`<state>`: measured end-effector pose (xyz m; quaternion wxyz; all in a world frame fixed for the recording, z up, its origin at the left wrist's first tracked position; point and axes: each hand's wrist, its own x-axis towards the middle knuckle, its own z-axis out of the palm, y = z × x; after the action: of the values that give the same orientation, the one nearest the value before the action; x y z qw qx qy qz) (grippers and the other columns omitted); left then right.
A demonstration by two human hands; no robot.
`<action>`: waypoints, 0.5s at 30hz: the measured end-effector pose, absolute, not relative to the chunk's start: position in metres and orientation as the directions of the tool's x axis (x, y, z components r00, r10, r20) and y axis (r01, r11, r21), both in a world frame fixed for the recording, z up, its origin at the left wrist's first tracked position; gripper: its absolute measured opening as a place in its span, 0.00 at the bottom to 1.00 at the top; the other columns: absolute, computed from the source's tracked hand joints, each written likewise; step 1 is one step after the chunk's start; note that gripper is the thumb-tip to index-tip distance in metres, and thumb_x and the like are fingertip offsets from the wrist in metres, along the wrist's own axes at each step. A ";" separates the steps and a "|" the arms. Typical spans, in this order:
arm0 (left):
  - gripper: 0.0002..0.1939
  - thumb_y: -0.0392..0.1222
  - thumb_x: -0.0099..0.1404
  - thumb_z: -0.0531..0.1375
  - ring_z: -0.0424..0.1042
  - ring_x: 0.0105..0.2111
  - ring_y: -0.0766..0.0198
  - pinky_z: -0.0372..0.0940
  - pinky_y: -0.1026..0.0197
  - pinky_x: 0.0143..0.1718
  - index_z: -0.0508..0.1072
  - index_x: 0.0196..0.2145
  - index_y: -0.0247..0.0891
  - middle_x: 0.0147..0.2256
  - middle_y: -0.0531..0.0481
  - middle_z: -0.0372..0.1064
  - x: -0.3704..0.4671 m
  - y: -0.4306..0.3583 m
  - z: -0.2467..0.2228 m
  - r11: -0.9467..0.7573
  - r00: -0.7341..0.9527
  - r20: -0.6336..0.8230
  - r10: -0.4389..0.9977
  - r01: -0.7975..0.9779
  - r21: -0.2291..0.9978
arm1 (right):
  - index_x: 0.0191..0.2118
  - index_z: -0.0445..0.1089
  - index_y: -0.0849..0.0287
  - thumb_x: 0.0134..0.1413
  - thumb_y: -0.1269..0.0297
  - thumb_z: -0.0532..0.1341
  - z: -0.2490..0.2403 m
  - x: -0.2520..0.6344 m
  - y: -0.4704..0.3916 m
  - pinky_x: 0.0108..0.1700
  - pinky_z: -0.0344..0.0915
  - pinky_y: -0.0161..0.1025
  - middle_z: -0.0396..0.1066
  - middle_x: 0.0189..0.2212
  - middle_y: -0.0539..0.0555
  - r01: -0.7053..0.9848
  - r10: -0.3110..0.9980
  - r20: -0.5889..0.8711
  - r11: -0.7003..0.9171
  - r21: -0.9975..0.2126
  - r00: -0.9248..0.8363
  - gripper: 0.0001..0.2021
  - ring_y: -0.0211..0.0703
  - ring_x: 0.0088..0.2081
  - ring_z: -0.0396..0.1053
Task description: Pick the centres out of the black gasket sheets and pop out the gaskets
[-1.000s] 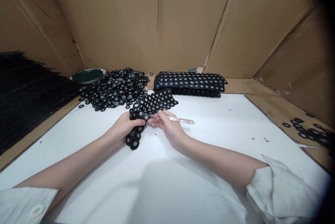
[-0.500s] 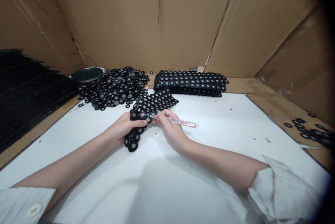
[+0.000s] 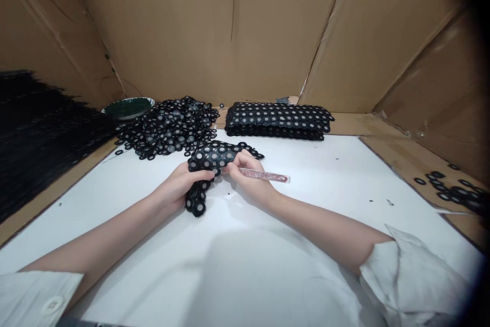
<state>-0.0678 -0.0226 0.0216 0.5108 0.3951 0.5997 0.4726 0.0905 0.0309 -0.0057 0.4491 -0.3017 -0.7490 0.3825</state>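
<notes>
My left hand (image 3: 179,182) is closed on the near edge of a flexible sheet of joined black discs (image 3: 218,152), its thumb lying on top. The discs have grey centres, and one end of the sheet hangs down in front of the fingers. A slim tool with a red-and-clear wrapped handle (image 3: 268,176) is pinched in my right hand (image 3: 250,176). It points left at the sheet beside my left thumb; its tip is hard to make out. The fingers of my right hand also touch the sheet's right side.
Loose black discs (image 3: 174,125) lie in a heap at the back left, beside a dish with dark green contents (image 3: 128,107). A folded disc sheet (image 3: 279,118) rests at the back. More black rings (image 3: 455,189) are at right. Cardboard walls (image 3: 172,26) surround the white tabletop (image 3: 325,184).
The held sheet has been turned and folded over, showing more of its face. My right hand has shifted slightly, and the tool's tip is now less visible.
</notes>
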 end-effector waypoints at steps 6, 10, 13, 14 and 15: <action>0.14 0.37 0.46 0.61 0.70 0.31 0.61 0.63 0.61 0.30 0.71 0.34 0.35 0.33 0.49 0.73 -0.057 -0.028 0.017 0.194 -0.263 -0.157 0.952 0.124 0.973 | 0.21 0.53 0.58 0.52 0.65 0.52 -0.004 0.091 0.025 0.33 0.56 0.35 0.52 0.27 0.48 0.223 0.751 0.445 0.600 -0.768 -0.488 0.11 0.35 0.29 0.57; 0.15 0.35 0.47 0.59 0.69 0.33 0.61 0.62 0.62 0.31 0.69 0.36 0.36 0.34 0.50 0.72 -0.049 -0.034 0.019 0.078 -0.314 0.009 0.949 0.264 0.961 | 0.23 0.53 0.58 0.54 0.66 0.49 -0.004 0.090 0.020 0.31 0.56 0.34 0.52 0.28 0.49 0.283 0.724 0.480 0.657 -0.698 -0.495 0.09 0.35 0.28 0.57; 0.16 0.34 0.47 0.59 0.68 0.34 0.61 0.62 0.62 0.32 0.68 0.37 0.36 0.35 0.50 0.71 -0.046 -0.037 0.026 0.078 -0.297 0.014 0.955 0.294 0.953 | 0.24 0.53 0.58 0.54 0.66 0.49 -0.003 0.089 0.020 0.31 0.56 0.35 0.52 0.28 0.49 0.302 0.724 0.505 0.669 -0.679 -0.469 0.09 0.35 0.28 0.56; 0.16 0.33 0.47 0.59 0.68 0.34 0.60 0.62 0.62 0.32 0.68 0.37 0.36 0.35 0.50 0.71 -0.046 -0.038 0.027 0.084 -0.289 0.003 0.957 0.290 0.953 | 0.24 0.53 0.58 0.54 0.66 0.49 -0.003 0.090 0.022 0.31 0.55 0.35 0.52 0.28 0.49 0.301 0.730 0.507 0.664 -0.684 -0.458 0.09 0.35 0.28 0.57; 0.16 0.33 0.46 0.59 0.69 0.34 0.60 0.62 0.62 0.32 0.68 0.37 0.36 0.35 0.50 0.71 -0.046 -0.038 0.028 0.092 -0.278 -0.011 0.961 0.280 0.956 | 0.23 0.53 0.58 0.53 0.66 0.50 -0.003 0.090 0.023 0.31 0.55 0.35 0.52 0.27 0.48 0.295 0.738 0.502 0.654 -0.697 -0.451 0.09 0.35 0.28 0.57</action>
<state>-0.0463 -0.0375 0.0282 0.3603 0.4808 0.6450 0.4723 0.0902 0.0232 -0.0027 0.4154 -0.3190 -0.8090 0.2668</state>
